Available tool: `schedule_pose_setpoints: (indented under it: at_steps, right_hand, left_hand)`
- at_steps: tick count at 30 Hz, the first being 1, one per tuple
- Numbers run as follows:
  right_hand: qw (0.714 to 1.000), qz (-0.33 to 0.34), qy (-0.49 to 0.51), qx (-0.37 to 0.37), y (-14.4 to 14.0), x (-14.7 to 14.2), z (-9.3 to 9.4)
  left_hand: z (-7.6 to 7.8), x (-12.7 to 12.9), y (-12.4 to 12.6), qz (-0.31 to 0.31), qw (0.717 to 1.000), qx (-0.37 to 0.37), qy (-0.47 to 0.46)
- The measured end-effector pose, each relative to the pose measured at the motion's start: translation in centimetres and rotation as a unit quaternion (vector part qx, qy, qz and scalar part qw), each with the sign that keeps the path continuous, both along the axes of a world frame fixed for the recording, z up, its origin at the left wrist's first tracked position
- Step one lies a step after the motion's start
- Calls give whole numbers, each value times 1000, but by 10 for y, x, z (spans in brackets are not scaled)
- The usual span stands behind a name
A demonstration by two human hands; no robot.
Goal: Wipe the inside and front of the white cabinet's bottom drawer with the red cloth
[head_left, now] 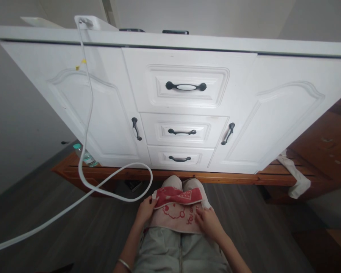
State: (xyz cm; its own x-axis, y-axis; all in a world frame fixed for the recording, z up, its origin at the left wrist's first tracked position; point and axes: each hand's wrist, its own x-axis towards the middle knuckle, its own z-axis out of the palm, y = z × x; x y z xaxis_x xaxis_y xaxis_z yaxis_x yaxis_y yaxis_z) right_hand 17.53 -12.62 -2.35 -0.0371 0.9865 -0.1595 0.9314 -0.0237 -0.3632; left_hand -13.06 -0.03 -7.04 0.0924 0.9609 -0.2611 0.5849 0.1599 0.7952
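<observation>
A small towel (173,216) lies across my thighs, pale pink with a red line drawing and red lettering. Its far edge is folded over and shows a red side with light patterns. At the left end of that fold, my left hand (146,209) pinches the towel's edge between thumb and fingers. My right hand (209,223) is on the right part of the towel by the lettering, its fingers curled in and closed on the cloth. The fingertips of both hands are only partly visible.
A white cabinet (241,79) with dark-handled drawers and doors stands in front on a wooden bench (199,179). A white cable (88,113) hangs from a power strip (93,22) and loops at left. A bottle (88,157) and a white cloth (295,176) are on the bench.
</observation>
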Motion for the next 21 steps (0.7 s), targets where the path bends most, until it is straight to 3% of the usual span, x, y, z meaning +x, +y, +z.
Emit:
schedule_pose_setpoints:
  at_steps: [4,8,11,14,17,21]
  right_hand:
    - [993,-106,-36,-22,-17,32,-6]
    - [986,-161,-17,42,-6,33,-14]
    - [978,-170,7,120,21,22,-26]
    - [979,-174,32,101,46,17,-41]
    - [985,-144,78,61,55,22,-56]
    - [975,-71,196,70,49,34,-70]
  left_hand:
    - [-5,6,2,30,986,-44,-160]
    - [19,20,0,90,948,-97,-291]
    - [47,31,1,125,908,-123,-380]
    - [67,39,5,150,885,-126,-423]
    - [78,44,7,162,877,-135,-432]
    - [86,44,3,173,865,-148,-448]
